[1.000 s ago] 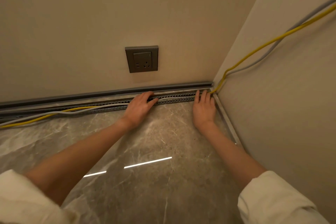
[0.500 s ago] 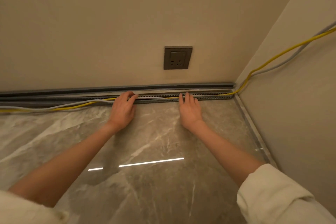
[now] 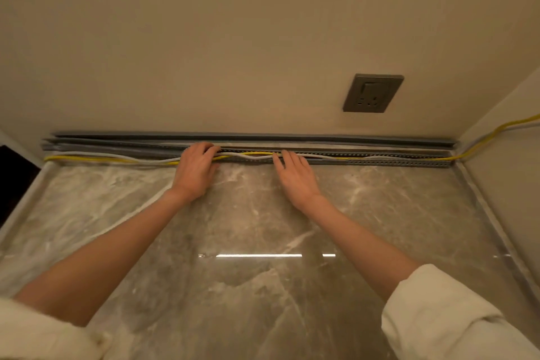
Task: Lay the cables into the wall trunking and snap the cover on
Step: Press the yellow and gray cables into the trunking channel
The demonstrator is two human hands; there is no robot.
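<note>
A grey slotted trunking (image 3: 380,161) runs along the foot of the back wall. A yellow cable (image 3: 87,158) and a white cable (image 3: 254,156) lie along it, in the channel on the right and loose in front of it on the left. A long grey cover strip (image 3: 292,137) rests against the wall behind. My left hand (image 3: 196,170) lies over the cables, fingers curled at the trunking's edge. My right hand (image 3: 295,175) is flat on the floor, fingertips pressing at the cables.
A grey wall socket (image 3: 373,93) sits on the back wall at the right. Both cables climb the right side wall (image 3: 496,134). The floor is polished grey marble (image 3: 263,242). A dark opening (image 3: 14,181) lies at the far left.
Both hands have slid left along the trunking, away from the right corner. More cable now lies in the channel on the right. The view has turned left.
</note>
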